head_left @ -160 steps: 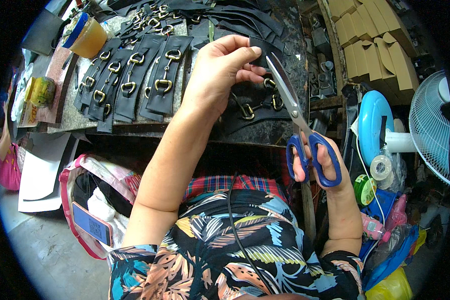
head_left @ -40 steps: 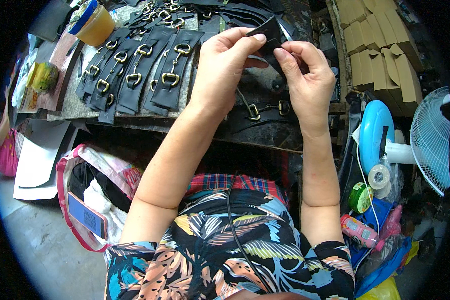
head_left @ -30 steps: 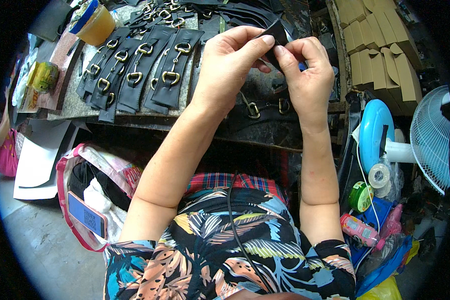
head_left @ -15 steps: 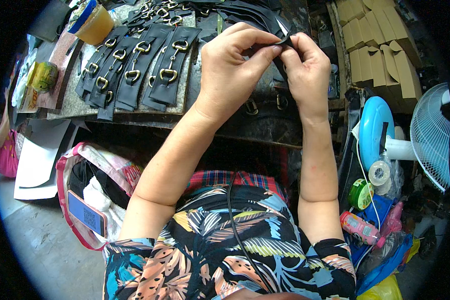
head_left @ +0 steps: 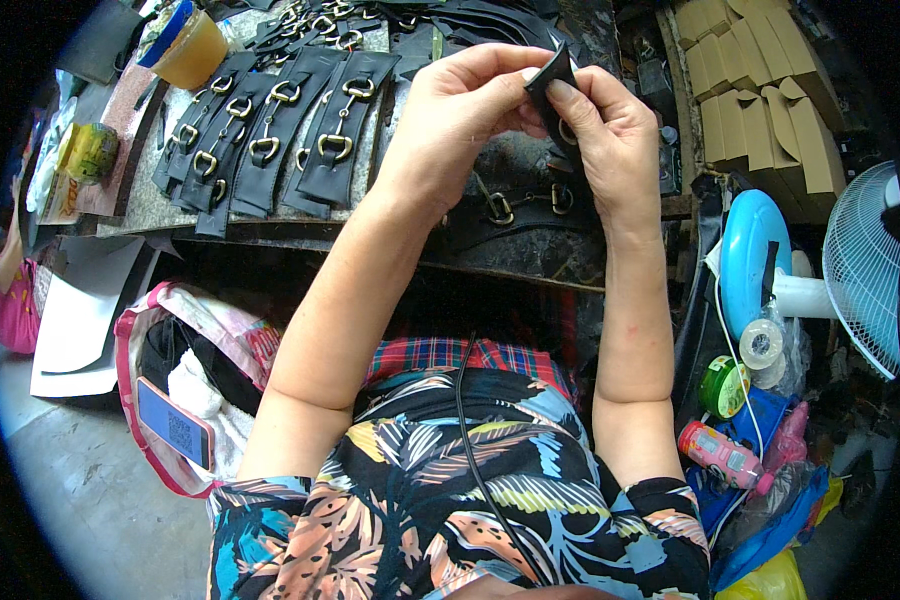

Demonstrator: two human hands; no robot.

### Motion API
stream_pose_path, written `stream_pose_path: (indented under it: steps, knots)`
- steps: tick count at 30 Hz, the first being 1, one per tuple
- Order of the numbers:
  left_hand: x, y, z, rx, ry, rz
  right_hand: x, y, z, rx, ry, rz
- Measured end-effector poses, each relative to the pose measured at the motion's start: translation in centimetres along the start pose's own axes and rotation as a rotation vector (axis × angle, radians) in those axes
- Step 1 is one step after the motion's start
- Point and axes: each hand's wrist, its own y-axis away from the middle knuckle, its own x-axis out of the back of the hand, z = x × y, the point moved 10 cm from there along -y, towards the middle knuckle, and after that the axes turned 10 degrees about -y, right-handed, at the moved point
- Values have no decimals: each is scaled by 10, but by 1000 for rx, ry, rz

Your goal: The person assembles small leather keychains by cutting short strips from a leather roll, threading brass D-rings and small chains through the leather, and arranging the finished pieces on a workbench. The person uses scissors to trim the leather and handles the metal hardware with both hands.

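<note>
Above the bench, my two hands have a black leather strap (head_left: 552, 92) between them. My left hand (head_left: 460, 115) is closed in a pinch on the strap's left edge. From the other side my right hand (head_left: 610, 120) grips it, thumb flat on its face. Part of a brass-coloured ring shows beside the right thumb, and the rest of the strap is hidden by the fingers. A small pointed silver tip pokes out just behind the strap; what it belongs to is hidden. Below the hands lies another black strap with a brass-coloured horsebit buckle (head_left: 500, 208).
Several black straps with horsebit buckles (head_left: 335, 147) lie on a stone slab at left. Beyond them stands a tub of amber stuff (head_left: 192, 50). Brown cardboard boxes (head_left: 765, 110) fill the far right, with a fan (head_left: 860, 270) nearer. A phone (head_left: 175, 425) rests on a bag below.
The strap has been turned, so its flat black face now shows between my hands. My left hand has shifted slightly left and down, and the silver blade tip is now mostly covered.
</note>
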Motion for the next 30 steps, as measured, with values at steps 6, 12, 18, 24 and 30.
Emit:
stream_pose_path:
  steps: [6, 12, 18, 24, 30]
  knots:
    - [3, 0, -10, 101, -112, -26, 3, 1, 4, -10, 81, 14]
    - [5, 0, -8, 68, -183, 18, 7, 0, 1, 35, 116, 89]
    - [5, 2, -5, 46, -212, 53, 4, 0, -8, 137, 35, 34]
    - [10, 0, -8, 60, -101, 97, 2, 1, -16, 242, -100, -83]
    - [11, 2, -2, 18, -253, 119, 8, 5, -5, 136, -159, 10]
